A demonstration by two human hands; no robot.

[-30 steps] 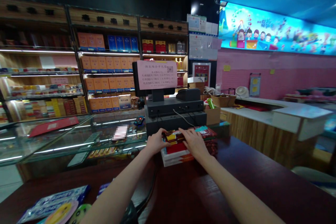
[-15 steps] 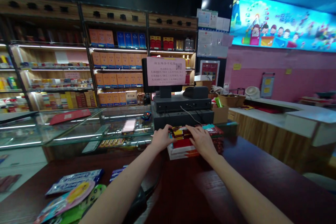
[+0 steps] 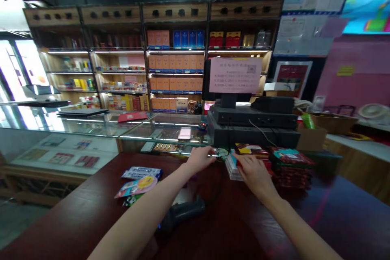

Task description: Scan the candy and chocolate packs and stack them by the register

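My left hand is over the back of the dark wooden counter, its fingers curved and apart with nothing visible in them. It is a little left of a short stack of white-edged boxes. My right hand lies on that stack, fingers stretched forward and touching its top and near side. The right hand partly hides the boxes. Against them on the right stands a taller pile of dark red packets, with a teal-topped one uppermost. Beneath my left forearm lies a black handheld scanner.
Colourful snack packets lie on the counter at left. Behind the stacks stands a black cash register with a pink notice. A glass display case borders the counter's back, a phone on it.
The view has turned left. My left hand has come off the stacked goods and is now apart from them at left. My right hand is still on the stack.
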